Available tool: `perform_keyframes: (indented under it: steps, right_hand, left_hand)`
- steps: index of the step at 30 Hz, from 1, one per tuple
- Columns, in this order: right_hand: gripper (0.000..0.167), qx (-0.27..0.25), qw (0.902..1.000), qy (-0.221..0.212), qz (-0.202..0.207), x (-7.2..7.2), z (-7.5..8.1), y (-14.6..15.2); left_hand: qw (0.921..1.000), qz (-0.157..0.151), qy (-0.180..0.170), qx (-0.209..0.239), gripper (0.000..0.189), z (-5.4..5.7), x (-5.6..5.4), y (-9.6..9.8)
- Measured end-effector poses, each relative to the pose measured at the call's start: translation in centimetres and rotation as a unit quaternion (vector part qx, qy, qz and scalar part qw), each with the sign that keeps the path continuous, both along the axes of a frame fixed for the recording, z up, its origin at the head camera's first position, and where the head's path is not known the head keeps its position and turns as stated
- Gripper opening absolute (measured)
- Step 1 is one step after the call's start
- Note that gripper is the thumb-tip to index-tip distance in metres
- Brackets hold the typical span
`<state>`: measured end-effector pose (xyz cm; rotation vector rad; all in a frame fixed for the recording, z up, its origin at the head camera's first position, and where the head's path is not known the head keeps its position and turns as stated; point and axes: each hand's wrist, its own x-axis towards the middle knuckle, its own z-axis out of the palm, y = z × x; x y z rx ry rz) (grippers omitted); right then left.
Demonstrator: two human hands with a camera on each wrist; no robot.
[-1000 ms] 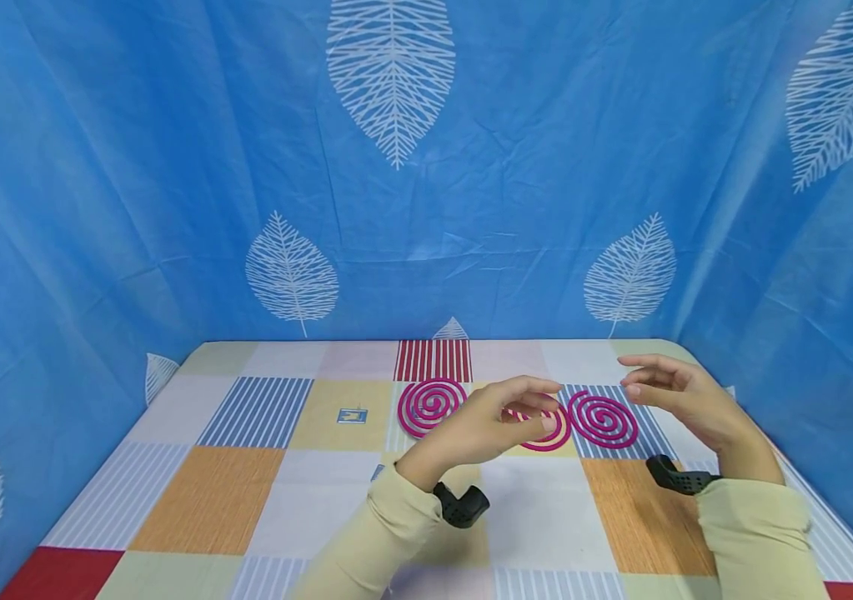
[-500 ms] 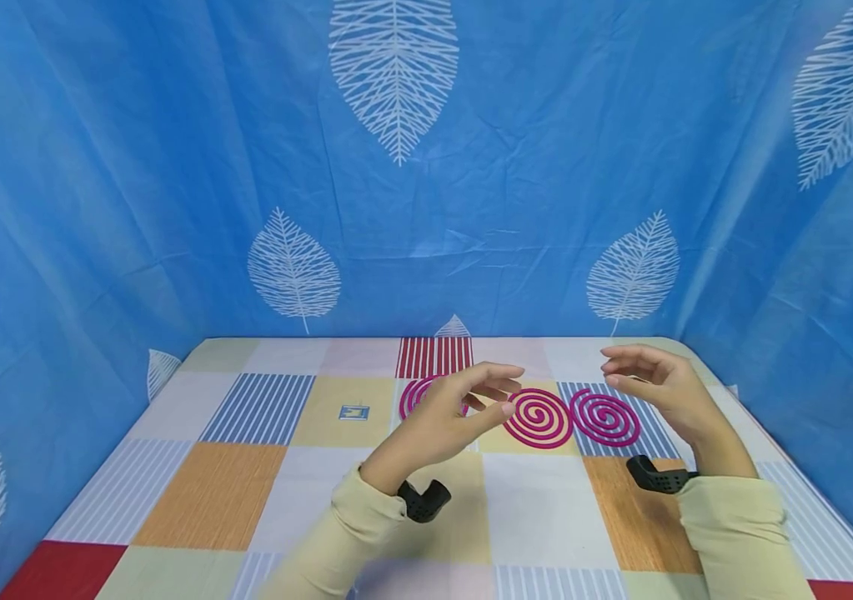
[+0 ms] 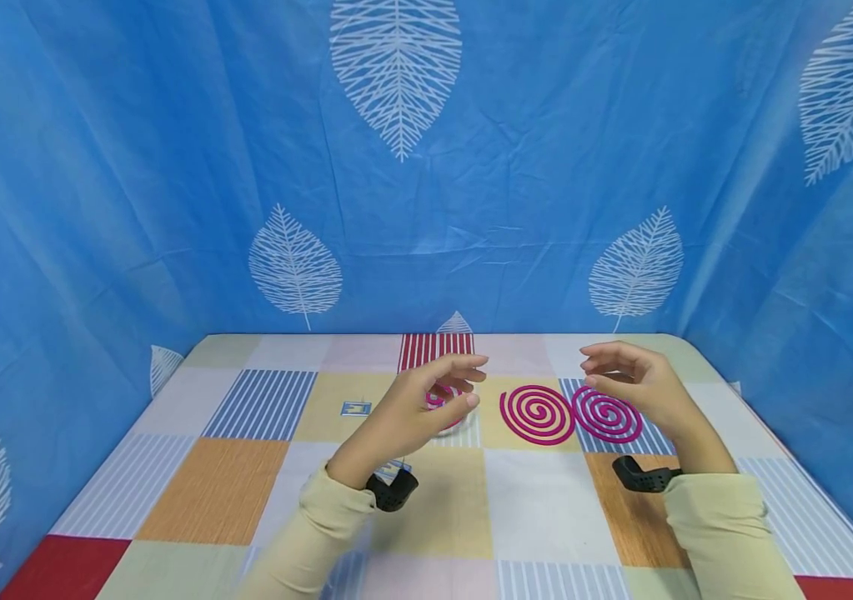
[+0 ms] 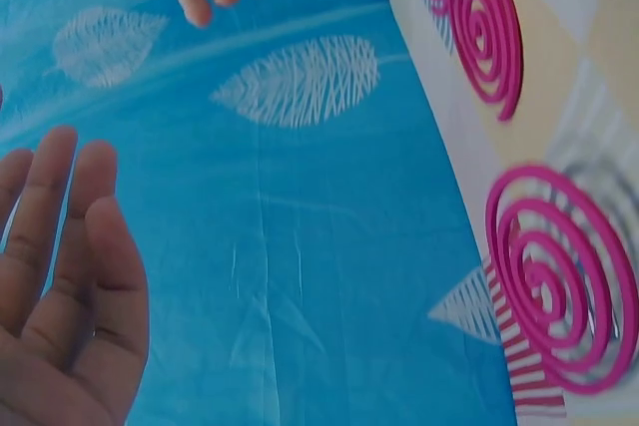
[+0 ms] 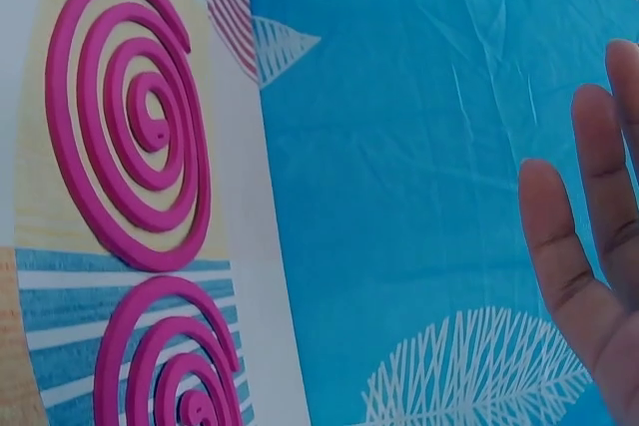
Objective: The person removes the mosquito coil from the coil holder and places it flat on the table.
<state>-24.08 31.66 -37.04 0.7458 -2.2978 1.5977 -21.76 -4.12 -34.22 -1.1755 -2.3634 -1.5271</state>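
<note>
Three magenta mosquito coils lie in a row on the table. The left coil (image 4: 547,296) is mostly covered by my left hand (image 3: 411,404) in the head view; the left wrist view shows it whole, with a grey ring-shaped shade beneath. To its right, the middle coil (image 3: 537,411) and the right coil (image 3: 608,414) lie side by side, their rims meeting. My left hand is raised above the table with fingers loosely bent and nothing in it. Likewise empty, my right hand (image 3: 639,383) hovers over the right coil's far side, its palm turned toward the left hand.
A patchwork tablecloth (image 3: 539,508) in white, yellow, orange, red and blue stripes covers the table. Blue curtains (image 3: 516,167) with white leaf prints rise behind it and at both sides. Black camera mounts (image 3: 394,490) sit on both wrists.
My left hand has moved left from the middle coil to over the left coil, uncovering the middle one. My right hand has drifted left and slightly up. The coils stay in place.
</note>
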Motion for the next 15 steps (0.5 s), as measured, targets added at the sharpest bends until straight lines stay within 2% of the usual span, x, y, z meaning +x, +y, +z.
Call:
perform_keyframes:
  steps: [4, 10, 15]
  right_hand:
    - [0.038, 0.027, 0.9996, -0.001, -0.008, 0.1, 0.2, -0.7]
    - [0.031, 0.045, 0.999, -0.007, 0.001, 0.1, 0.4, -1.7]
    - [0.033, 0.071, 0.9974, -0.004, 0.01, 0.0, 0.5, -2.5]
  left_hand:
    - [0.9999, 0.011, -0.005, -0.004, 0.046, 0.1, -0.2, -1.1]
    - [0.9997, 0.019, -0.011, -0.005, 0.048, 0.1, -0.5, -2.5]
    - [0.9993, 0.025, -0.025, -0.014, 0.051, -0.2, -1.1, -3.4]
